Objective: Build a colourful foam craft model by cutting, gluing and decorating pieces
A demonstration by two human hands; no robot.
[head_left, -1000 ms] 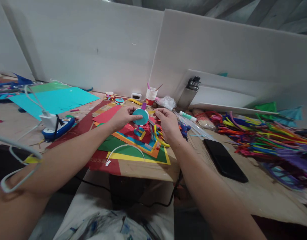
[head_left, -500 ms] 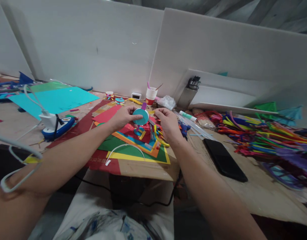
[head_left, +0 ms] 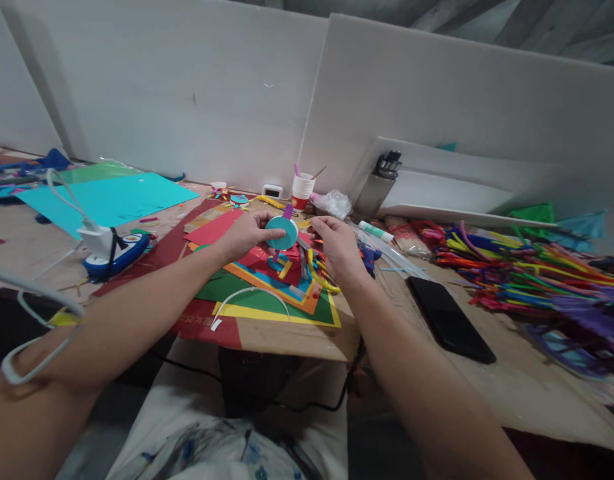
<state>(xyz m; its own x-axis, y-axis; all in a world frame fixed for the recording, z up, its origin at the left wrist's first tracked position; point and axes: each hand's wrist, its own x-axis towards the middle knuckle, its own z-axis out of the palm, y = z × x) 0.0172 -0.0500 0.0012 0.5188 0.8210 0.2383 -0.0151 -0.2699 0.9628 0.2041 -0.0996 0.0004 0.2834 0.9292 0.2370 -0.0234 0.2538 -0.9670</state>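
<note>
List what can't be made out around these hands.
- Head view: left hand fingers behind the blue disc, hidden by the disc.
- Head view: whether the right hand pinches anything; its own fingers cover the spot.
- Head view: any reading on the small white device, too small.
- Head view: the purple bundle, blurred and cut off by the right edge.

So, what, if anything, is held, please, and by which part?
The left hand holds the turquoise disc by its left side; for the right hand, unclear.
</note>
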